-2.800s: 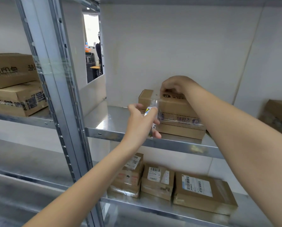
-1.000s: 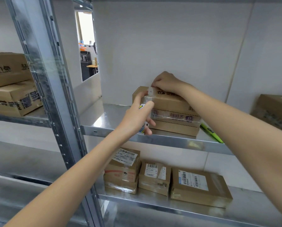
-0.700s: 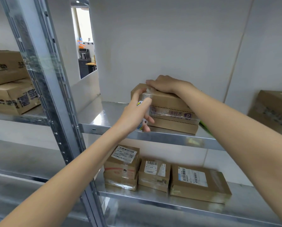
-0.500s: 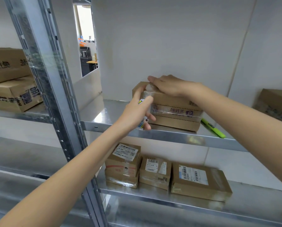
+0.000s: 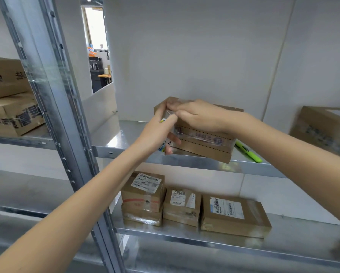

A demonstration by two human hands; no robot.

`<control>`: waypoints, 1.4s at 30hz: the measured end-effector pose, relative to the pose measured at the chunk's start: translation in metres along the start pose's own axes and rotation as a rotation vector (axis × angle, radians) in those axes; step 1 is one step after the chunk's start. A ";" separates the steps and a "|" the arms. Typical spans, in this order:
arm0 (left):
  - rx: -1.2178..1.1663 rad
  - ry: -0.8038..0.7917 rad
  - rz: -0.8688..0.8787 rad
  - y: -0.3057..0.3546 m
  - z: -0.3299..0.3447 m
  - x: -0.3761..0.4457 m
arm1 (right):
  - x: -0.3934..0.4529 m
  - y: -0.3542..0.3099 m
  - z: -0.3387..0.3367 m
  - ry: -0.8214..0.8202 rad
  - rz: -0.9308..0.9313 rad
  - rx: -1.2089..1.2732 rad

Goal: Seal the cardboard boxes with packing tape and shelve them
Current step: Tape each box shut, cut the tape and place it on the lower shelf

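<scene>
A brown cardboard box [image 5: 208, 143] with a printed band lies on the upper metal shelf [image 5: 125, 150], its front edge over the shelf lip. My left hand [image 5: 155, 133] grips a roll of clear packing tape [image 5: 163, 147] against the box's left front corner; only the roll's white and blue label shows. A strip of clear tape runs from the roll up over the corner. My right hand [image 5: 200, 119] lies over the box's top front edge and presses the tape down with fingers and thumb.
A green marker-like tool [image 5: 248, 152] lies on the shelf right of the box. Three labelled parcels [image 5: 182, 205] sit on the shelf below. More cardboard boxes stand at far left [image 5: 9, 113] and far right [image 5: 323, 129]. A steel upright [image 5: 66, 125] divides the bays.
My right hand has slid from the box's top toward its front left corner, smoothing tape. My left hand with the roll has stayed at the left front corner.
</scene>
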State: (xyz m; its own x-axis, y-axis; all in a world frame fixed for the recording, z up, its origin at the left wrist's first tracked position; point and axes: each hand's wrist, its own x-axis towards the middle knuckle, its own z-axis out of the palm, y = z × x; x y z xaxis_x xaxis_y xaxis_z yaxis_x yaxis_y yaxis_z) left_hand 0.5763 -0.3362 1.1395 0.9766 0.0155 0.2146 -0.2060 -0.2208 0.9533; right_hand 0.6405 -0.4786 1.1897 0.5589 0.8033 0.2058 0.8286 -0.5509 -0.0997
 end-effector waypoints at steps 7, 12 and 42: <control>-0.042 -0.016 -0.027 0.005 -0.008 -0.002 | -0.006 0.016 -0.014 -0.076 0.311 -0.011; -0.195 0.120 0.061 0.004 -0.018 -0.008 | -0.011 0.032 -0.033 -0.104 0.424 0.139; -0.231 0.021 -0.203 0.069 -0.060 0.014 | 0.025 -0.005 0.005 -0.121 0.333 0.126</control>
State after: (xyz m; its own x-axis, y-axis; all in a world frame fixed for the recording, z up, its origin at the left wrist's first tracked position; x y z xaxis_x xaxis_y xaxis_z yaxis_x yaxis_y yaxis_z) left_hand 0.5715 -0.2925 1.2215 0.9982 0.0573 0.0172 -0.0181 0.0167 0.9997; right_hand 0.6503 -0.4543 1.1909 0.7920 0.6100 0.0266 0.5943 -0.7601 -0.2626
